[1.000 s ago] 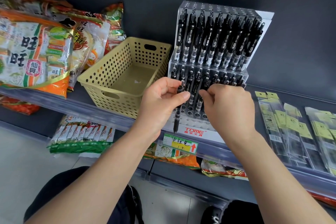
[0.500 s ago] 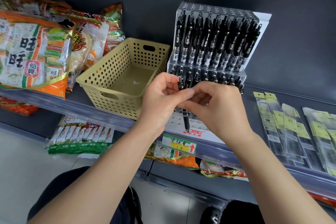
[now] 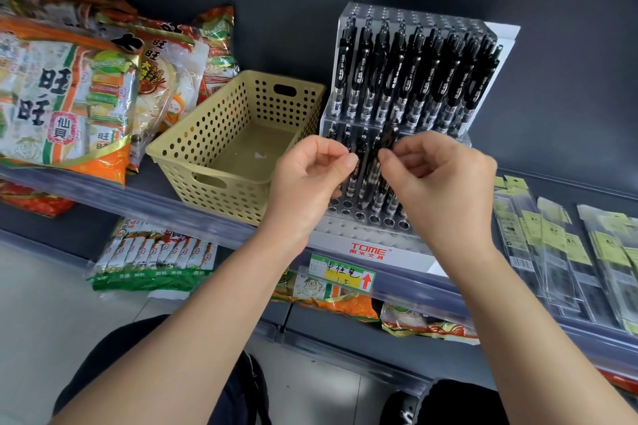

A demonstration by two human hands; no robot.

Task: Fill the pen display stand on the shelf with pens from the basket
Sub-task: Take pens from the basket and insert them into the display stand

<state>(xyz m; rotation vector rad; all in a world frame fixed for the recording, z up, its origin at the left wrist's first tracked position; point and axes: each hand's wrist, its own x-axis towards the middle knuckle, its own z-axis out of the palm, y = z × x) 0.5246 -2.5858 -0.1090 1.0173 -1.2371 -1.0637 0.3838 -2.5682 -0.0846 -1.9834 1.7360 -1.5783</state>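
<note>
Hands up front, before the pen display stand [image 3: 345, 231] on the shelf [image 3: 165, 205]. Left hand [image 3: 307, 179] curled, thumb tip pressed to forefinger just beside the lower-tier pens; cannot tell whether pinching anything. Right hand [image 3: 445, 183] close alongside, fingers [image 3: 404, 153] pinching a tilted black pen [image 3: 389, 138] over the lower tier. Upper tier behind, packed with upright black pens. Beige perforated basket [image 3: 193, 162] just left of the stand; snack bags [image 3: 65, 97] beyond it; clear packets [image 3: 552, 235] lying right.
</note>
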